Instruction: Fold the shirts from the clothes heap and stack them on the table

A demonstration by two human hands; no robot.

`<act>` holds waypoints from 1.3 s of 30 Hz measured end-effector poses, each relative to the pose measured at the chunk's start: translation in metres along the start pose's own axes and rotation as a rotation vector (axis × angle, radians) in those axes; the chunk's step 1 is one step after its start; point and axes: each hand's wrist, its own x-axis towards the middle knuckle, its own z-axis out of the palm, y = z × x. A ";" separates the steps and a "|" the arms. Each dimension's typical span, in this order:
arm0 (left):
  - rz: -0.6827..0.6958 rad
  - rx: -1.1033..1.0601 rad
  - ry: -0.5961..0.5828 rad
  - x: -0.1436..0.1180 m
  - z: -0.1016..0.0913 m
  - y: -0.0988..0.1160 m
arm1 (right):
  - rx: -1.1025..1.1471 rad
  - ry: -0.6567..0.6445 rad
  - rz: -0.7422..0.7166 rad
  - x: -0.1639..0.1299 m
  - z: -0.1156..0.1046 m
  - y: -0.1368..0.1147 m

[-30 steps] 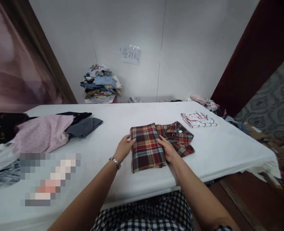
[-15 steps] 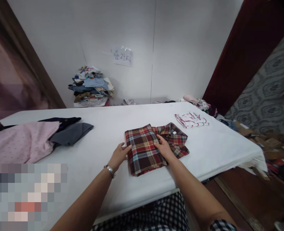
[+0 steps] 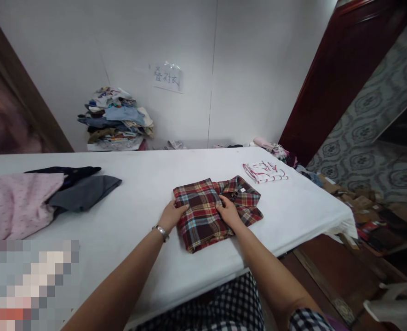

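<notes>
Both hands rest flat and open on a folded plaid shirt (image 3: 206, 211), gripping nothing between the fingers. The left hand (image 3: 172, 215) presses along the shirt's left edge, fingertips lapping onto the cloth; a metal watch (image 3: 162, 232) circles that wrist. The right hand (image 3: 228, 212) lies palm down on the shirt's right half, just where the folded panel meets the collar end.

The plaid shirt, red, dark brown and cream, lies on a white table (image 3: 148, 193), close to the near edge and directly ahead of the person. Its collar end, with a small white label, points to the right of the fold and a little away.

Left of the shirt, well apart, lie a grey garment (image 3: 86, 193), a dark garment (image 3: 68, 172) and a pink dotted one (image 3: 15, 202). Beyond the shirt, to its right, sits a white cloth with red stripes (image 3: 265, 172). Far behind the shirt, against the wall, stands a pile of folded clothes (image 3: 115, 120), with a paper sign (image 3: 167, 77) on the wall to the pile's right.

To fold neatly, it looks best to keep both palms flat, hold the left edge straight, and smooth outward so that the layers line up without creasing or sliding on the slick table cover.
</notes>
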 end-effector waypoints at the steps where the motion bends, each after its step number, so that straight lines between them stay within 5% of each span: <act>1: 0.037 -0.012 0.028 -0.004 -0.005 0.002 | 0.013 -0.031 -0.017 -0.003 0.001 -0.004; 5: 0.128 -0.044 0.155 -0.022 -0.037 -0.007 | 0.057 -0.178 -0.109 -0.018 0.019 -0.025; 12: -0.048 0.067 0.175 -0.034 -0.063 -0.047 | -0.264 -0.229 -0.178 -0.029 0.046 -0.041; 22: 0.024 0.268 0.194 -0.028 -0.059 -0.055 | -0.334 -0.216 -0.202 -0.036 0.033 -0.040; 29: 0.069 0.203 0.146 -0.031 -0.061 -0.054 | -0.020 -0.167 -0.140 -0.082 -0.002 -0.036; 34: 0.091 0.396 0.115 -0.031 -0.082 -0.041 | 0.267 -0.028 0.182 -0.131 -0.038 -0.034; 39: 0.405 0.679 0.178 -0.001 -0.083 -0.007 | 0.606 -0.092 0.629 -0.162 -0.049 -0.044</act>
